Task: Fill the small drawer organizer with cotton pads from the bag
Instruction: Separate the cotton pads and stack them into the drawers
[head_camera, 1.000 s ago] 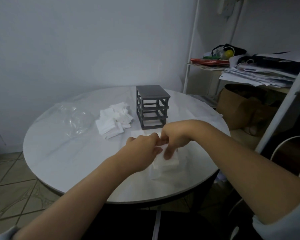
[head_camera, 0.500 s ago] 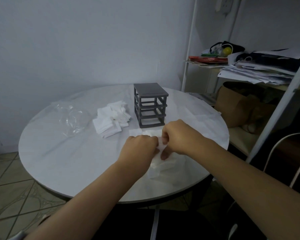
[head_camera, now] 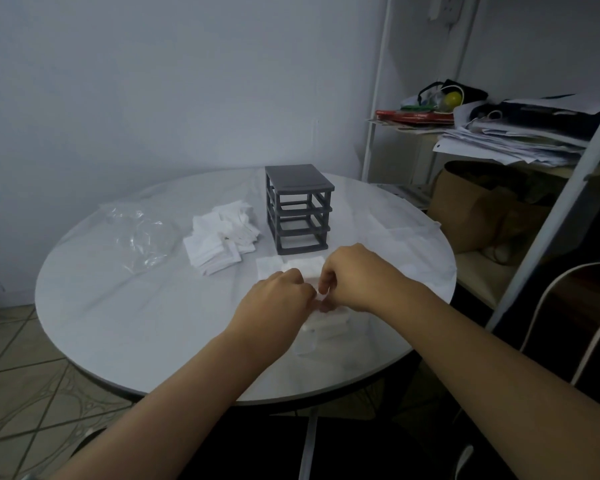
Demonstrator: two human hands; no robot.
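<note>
Near the table's (head_camera: 118, 323) front edge, both hands are on one small stack (head_camera: 329, 322) of pads. The right hand (head_camera: 354, 278) pinches its top, and the left hand (head_camera: 281, 296) grips it with fingers curled. Just past them, loose pads (head_camera: 274, 266) lie flat. Mid-table, a pile (head_camera: 222, 237) waits beside the organizer (head_camera: 298, 209), all slots gaping empty. The bag (head_camera: 139, 233) at the left edge looks emptied. Unpacking done, I'd say, and filling barely begun.
</note>
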